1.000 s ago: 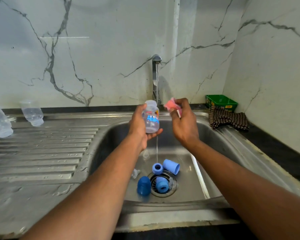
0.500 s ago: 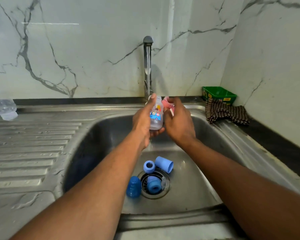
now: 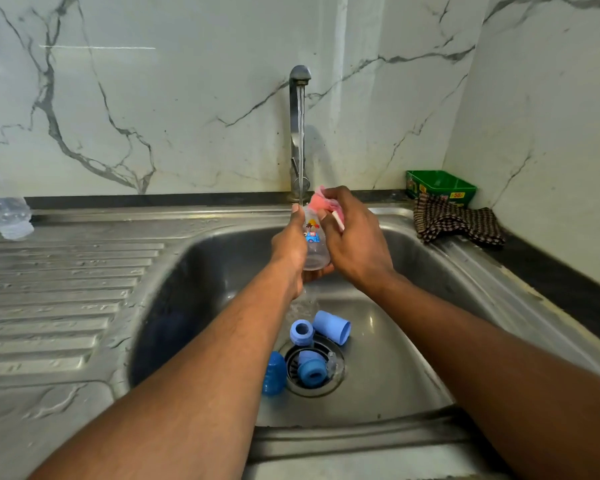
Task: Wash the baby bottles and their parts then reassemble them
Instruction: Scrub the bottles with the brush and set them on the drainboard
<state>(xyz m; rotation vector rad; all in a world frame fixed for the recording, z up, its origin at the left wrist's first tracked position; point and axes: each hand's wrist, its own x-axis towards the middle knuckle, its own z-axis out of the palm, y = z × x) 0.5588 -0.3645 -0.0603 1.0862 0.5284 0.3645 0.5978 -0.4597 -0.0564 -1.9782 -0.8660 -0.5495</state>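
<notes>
Clear plastic, a spare bottle (image 3: 6,216) lies at nine o'clock on the ribbed steel drainboard (image 3: 63,289). At centre, the left hand (image 3: 290,252) wraps its fingers round a transparent printed baby bottle (image 3: 314,247), mouth up under the tap's (image 3: 299,133) stream. The right hand (image 3: 355,244), just beside it, pinches a pink sponge brush (image 3: 324,206). Rounded blue caps (image 3: 331,327) sit at six o'clock by the drain (image 3: 314,370); a checked cloth (image 3: 458,225) lies at three.

I see white marble walls (image 3: 187,98) with grey cracks meeting in a corner on my right. A steel sink (image 3: 413,375) sits below, with a ridged draining side (image 3: 59,289). A dark counter (image 3: 551,271) holds a green box (image 3: 440,185) and a checked cloth (image 3: 458,223). Soft light shines on the wall.
</notes>
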